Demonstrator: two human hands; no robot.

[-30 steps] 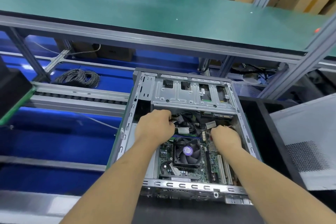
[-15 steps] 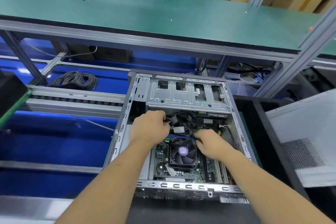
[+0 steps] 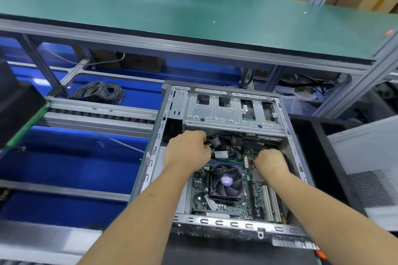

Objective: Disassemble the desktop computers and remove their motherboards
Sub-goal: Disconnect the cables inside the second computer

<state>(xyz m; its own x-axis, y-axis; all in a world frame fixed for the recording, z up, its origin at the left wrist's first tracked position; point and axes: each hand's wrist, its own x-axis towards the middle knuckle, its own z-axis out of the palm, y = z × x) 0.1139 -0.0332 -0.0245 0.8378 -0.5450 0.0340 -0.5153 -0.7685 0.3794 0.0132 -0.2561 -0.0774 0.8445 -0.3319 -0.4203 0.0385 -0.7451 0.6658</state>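
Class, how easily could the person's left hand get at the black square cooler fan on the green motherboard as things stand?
Probably easily. The left hand is inside the open grey metal case, just above-left of the black square cooler fan. Nothing covers the fan, but that hand already grips the black cable bundle.

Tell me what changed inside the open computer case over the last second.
The right hand moved: from the right side of the motherboard it reached left to the cables beside the fan half a second ago, then went back to the right, near the case wall. What its fingers hold is hidden. The left hand stayed gripping the cable bundle under the drive cage. The case did not move.
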